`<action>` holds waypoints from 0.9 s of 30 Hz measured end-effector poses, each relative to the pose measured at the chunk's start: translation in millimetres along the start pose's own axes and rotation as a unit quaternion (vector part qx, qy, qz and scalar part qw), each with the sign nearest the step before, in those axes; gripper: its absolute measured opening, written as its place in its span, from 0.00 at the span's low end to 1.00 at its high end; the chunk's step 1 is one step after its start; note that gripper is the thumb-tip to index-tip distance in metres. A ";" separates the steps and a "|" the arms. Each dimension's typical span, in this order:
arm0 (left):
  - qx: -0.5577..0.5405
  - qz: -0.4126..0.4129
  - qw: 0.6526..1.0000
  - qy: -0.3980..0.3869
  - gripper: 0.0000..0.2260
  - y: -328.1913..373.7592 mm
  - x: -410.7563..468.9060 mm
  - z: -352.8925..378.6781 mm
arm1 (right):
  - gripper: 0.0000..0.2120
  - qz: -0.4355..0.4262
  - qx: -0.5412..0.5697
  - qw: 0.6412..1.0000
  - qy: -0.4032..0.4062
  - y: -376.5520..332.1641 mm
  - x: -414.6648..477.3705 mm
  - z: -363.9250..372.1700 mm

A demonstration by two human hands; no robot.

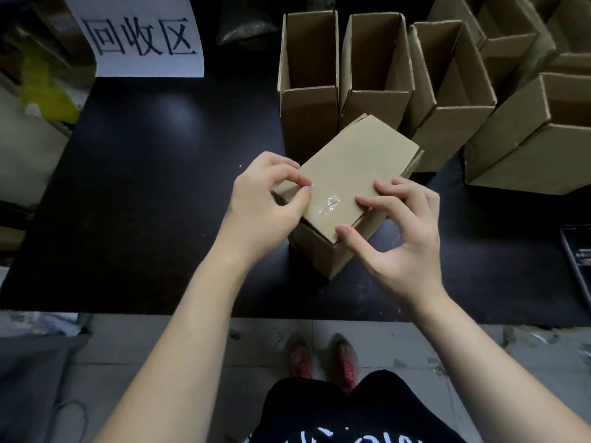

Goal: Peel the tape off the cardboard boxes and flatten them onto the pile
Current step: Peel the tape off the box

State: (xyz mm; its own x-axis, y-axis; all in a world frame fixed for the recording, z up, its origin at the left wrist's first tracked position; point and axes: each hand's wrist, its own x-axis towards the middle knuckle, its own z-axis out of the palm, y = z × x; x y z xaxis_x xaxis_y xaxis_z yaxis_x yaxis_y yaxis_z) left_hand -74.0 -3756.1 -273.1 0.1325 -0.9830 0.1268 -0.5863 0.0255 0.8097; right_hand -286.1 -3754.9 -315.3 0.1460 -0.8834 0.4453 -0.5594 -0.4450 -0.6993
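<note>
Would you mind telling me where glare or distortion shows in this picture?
Head view: a soft glare patch lies on the black table; the tape on the closed box glints; the wide lens bows the open boxes outward; the shoes look blurred.

A black table (144, 187) stood on a grey tiled floor (160, 346). A white paper sign (140, 36) sat at its far edge. A pale glare (174, 115) marked the tabletop.
</note>
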 end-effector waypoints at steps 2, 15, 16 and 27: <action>0.001 0.007 1.000 -0.029 0.03 -1.0 6.5 -1.6 | 0.21 0.006 0.007 1.000 0.002 0.5 -0.7 2.1; -0.036 0.025 0.996 -0.083 0.06 -12.9 11.9 1.5 | 0.18 0.081 0.046 0.996 0.000 -9.7 -8.5 11.7; -0.033 0.027 0.996 -0.081 0.06 -12.9 13.2 2.1 | 0.18 0.085 0.049 0.995 0.002 -10.9 -8.7 12.7; 0.021 0.104 0.994 -0.027 0.05 -23.5 10.9 7.4 | 0.15 0.113 0.049 0.992 -0.008 -22.3 -6.7 14.7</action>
State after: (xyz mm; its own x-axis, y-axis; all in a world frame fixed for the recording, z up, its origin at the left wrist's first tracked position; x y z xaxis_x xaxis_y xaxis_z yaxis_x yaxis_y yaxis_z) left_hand -64.6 -3768.8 -295.0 -0.0374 -0.9658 0.2565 -0.6293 0.2221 0.7447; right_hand -262.6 -3741.2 -310.9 0.0387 -0.9640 0.2631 -0.4975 -0.2469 -0.8316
